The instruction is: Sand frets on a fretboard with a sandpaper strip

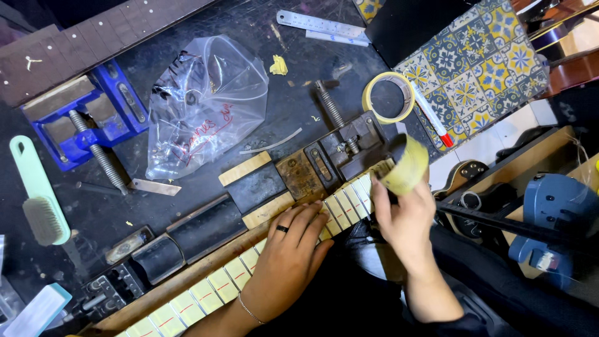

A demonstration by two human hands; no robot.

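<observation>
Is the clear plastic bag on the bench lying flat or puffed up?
Puffed up: the plastic bag bulges in a crumpled dome, with light glinting off its rounded folds.

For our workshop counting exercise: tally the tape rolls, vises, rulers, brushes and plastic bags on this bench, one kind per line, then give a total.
Tape rolls: 2, one in the right hand at, one lying flat
Vises: 2, blue and dark
Rulers: 1
Brushes: 1
Plastic bags: 1
Total: 7

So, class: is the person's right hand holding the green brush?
No: the right hand holds a roll of tape; the green brush lies apart, untouched.
</observation>
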